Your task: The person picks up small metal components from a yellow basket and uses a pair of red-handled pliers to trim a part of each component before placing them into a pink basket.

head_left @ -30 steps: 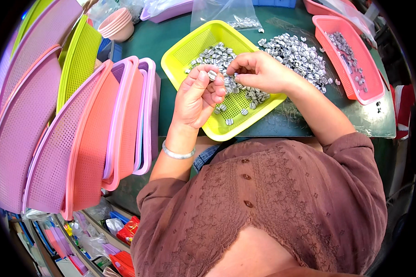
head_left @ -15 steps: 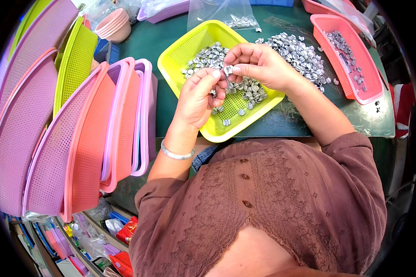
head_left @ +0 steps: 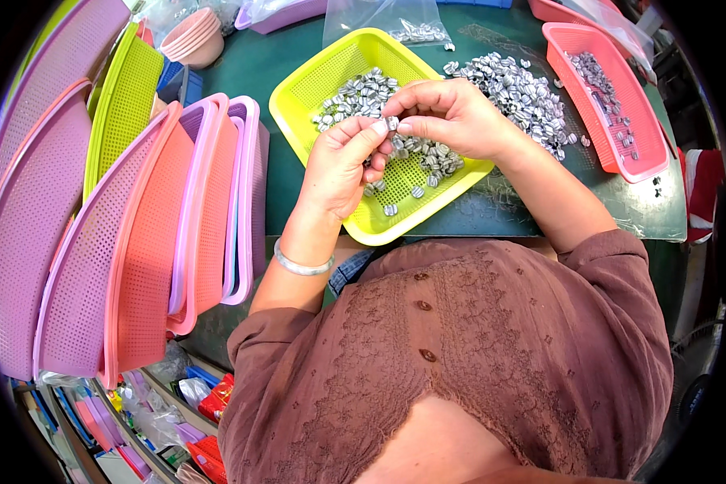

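Over the yellow-green mesh basket (head_left: 292, 101), a small grey-and-white striped piece (head_left: 392, 123) is pinched between my two hands. My left hand (head_left: 343, 165), with a pale bangle on its wrist, holds it from the left with thumb and fingers closed. From the other side, my right hand (head_left: 453, 119) grips the same piece between thumb and bent forefinger. Many similar pieces (head_left: 356, 97) lie inside the basket, some partly hidden behind my hands. What kind of piece it is, I cannot make out.
A loose heap of the same pieces (head_left: 518, 97) lies right of the basket on the green table (head_left: 242, 77). Farther right stands a pink basket (head_left: 579, 105) holding more. Stacked purple and orange baskets (head_left: 149, 266) crowd the left. A clear bag (head_left: 363, 24) lies behind.
The whole view has shifted slightly, so things sit a little up and left. My hands stay together at the piece, which now looks slightly turned.
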`<state>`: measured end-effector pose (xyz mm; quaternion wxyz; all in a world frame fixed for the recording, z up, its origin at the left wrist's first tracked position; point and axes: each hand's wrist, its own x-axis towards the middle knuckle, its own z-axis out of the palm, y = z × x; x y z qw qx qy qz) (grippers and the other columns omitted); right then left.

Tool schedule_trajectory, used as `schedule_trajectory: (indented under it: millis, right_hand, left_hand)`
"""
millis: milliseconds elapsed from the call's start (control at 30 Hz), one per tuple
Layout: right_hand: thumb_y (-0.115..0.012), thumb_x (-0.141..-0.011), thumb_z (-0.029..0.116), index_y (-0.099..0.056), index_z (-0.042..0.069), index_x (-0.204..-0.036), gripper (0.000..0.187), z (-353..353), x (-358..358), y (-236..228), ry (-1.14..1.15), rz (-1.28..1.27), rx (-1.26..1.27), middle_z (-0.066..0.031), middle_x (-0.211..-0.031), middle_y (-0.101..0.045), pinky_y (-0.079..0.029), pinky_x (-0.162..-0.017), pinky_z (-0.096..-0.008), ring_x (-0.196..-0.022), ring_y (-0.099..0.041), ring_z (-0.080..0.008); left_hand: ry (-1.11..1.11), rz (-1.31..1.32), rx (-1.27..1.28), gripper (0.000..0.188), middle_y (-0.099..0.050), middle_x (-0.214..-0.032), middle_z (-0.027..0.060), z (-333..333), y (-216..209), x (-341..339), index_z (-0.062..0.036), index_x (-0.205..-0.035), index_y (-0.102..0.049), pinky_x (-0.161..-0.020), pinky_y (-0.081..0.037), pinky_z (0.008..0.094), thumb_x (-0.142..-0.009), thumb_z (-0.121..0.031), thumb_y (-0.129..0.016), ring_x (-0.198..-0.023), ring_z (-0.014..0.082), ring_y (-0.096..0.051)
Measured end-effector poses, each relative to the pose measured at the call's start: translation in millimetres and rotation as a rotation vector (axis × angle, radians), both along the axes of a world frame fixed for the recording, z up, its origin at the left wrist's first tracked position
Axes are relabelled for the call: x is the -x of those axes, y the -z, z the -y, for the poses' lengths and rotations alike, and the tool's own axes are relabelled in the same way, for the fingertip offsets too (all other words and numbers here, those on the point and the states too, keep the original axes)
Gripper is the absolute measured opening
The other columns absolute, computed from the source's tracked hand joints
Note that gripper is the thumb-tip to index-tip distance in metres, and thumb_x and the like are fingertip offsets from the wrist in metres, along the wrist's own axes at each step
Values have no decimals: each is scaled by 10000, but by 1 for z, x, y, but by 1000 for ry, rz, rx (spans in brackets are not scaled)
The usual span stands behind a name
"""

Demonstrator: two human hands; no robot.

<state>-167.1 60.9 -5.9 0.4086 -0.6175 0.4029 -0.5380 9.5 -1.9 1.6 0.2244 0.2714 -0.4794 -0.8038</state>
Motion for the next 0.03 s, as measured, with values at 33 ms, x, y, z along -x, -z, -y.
schedule_trajectory:
  millis: [33]
  right_hand:
    - [-582, -803, 68, -586, -12, -960, 177, 0, 0, 0, 5, -7, 8, -50, -851, -620, -463, -754, -230, -806, -572, -88]
  left_hand:
    - [3, -10, -5, 83, -550, -695, 12, 1, 0, 0, -53, -823, -558, -428, -342, 153, -841, -133, -542, -520, 43, -458]
